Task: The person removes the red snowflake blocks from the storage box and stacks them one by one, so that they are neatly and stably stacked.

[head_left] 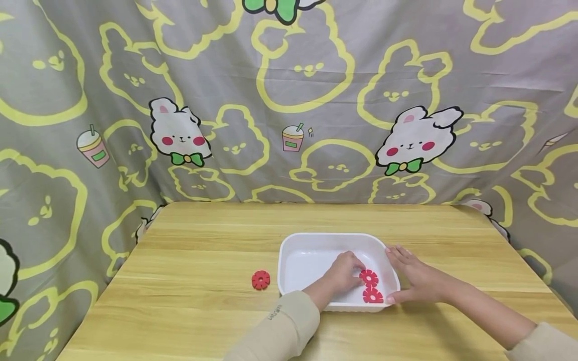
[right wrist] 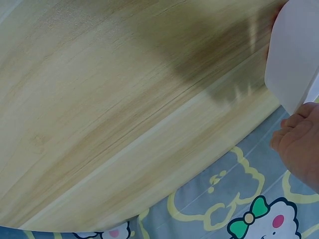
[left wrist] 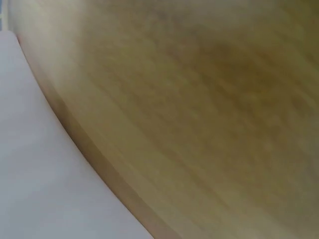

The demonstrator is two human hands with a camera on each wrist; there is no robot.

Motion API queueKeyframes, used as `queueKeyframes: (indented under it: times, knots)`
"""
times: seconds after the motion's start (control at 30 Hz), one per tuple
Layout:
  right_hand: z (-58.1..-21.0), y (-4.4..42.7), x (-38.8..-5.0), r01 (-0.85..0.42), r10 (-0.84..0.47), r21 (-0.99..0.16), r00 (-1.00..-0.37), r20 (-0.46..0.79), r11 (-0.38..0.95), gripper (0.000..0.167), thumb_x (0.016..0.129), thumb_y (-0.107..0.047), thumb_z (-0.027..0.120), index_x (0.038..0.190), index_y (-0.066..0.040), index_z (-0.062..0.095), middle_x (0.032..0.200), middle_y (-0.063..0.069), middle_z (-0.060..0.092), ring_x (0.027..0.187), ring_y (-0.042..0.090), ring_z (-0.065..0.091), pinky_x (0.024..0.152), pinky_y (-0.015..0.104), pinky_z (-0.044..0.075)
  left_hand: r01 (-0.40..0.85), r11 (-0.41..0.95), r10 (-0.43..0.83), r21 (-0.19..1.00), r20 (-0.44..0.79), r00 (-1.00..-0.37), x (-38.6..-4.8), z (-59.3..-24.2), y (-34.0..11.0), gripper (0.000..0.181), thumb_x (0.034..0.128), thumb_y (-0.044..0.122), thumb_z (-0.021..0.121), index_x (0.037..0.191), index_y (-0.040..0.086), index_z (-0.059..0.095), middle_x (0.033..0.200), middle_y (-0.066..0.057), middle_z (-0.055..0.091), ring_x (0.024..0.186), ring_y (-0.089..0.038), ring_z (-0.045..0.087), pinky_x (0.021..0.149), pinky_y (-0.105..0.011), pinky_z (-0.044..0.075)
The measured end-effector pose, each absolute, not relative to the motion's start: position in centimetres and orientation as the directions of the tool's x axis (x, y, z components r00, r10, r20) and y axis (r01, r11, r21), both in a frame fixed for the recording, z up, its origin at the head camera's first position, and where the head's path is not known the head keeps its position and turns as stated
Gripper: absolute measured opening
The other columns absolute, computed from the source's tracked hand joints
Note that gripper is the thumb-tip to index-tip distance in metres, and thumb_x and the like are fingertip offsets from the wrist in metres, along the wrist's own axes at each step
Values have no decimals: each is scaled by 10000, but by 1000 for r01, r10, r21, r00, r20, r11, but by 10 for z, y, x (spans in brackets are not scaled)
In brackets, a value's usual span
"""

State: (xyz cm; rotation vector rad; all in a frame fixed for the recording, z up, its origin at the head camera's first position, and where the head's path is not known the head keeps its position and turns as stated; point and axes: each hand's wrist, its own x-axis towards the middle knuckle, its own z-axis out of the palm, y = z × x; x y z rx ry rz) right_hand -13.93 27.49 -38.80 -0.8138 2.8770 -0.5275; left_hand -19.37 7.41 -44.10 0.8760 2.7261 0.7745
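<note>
A white plastic basin (head_left: 334, 239) sits on the wooden table. My left hand (head_left: 342, 275) reaches into it, thumb and fingers pinching the left edge of a red snowflake disc (head_left: 369, 278). Just below lies a second red snowflake disc (head_left: 373, 296), close against the first; I cannot tell whether they are interlocked. My right hand (head_left: 420, 280) holds the basin's right end, fingers toward the far corner and thumb at the near one. In the right wrist view, the right hand (right wrist: 301, 142) shows at the edge of the basin (right wrist: 291, 59). The left wrist view shows no fingers.
Left of the basin, a third red snowflake disc (head_left: 260, 280) lies on the wooden table (head_left: 194, 301). A grey curtain (head_left: 244, 75) with cartoon animals hangs behind the table's back edge and along both sides.
</note>
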Motion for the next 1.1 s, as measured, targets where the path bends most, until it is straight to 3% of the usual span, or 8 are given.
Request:
queueKeyframes:
  times: [0.27, 0.57, 0.73, 1.1]
  knots:
    - [-388, 274, -139, -486, -525, -358, -851, -13, 797, 1074, 675, -531, 730, 1366, 153, 276, 1421, 351, 288, 1273, 579, 235, 987, 679, 262, 548, 707, 607, 447, 15, -795, -190, -438, 73, 247, 778, 169, 735, 1009, 85, 711, 892, 17, 580, 840, -65, 490, 797, -122, 419]
    - [-388, 275, -139, -481, -518, -349, -855, -16, 804, 1072, 675, -538, 725, 1373, 141, 279, 1427, 340, 289, 1279, 571, 239, 996, 662, 258, 378, 735, 501, 564, -76, -862, -187, -433, 73, 289, 766, 194, 750, 1016, 58, 699, 896, 18, 598, 839, -55, 503, 834, -151, 453]
    - [-390, 276, -139, -476, -512, -353, -859, -8, 805, 1067, 679, -543, 719, 1377, 135, 282, 1433, 333, 286, 1288, 565, 233, 1028, 624, 228, 430, 709, 529, 559, -18, -849, -189, -428, 74, 296, 751, 211, 766, 994, 52, 710, 893, 9, 633, 837, -55, 525, 814, -138, 451]
    - [-389, 276, -140, -488, -528, -370, -849, -6, 790, 1064, 684, -525, 724, 1372, 150, 274, 1427, 352, 274, 1276, 584, 224, 986, 674, 245, 513, 631, 574, 582, 95, -813, -189, -410, 62, 289, 757, 192, 763, 990, 30, 710, 940, -37, 673, 900, -105, 592, 829, -143, 476]
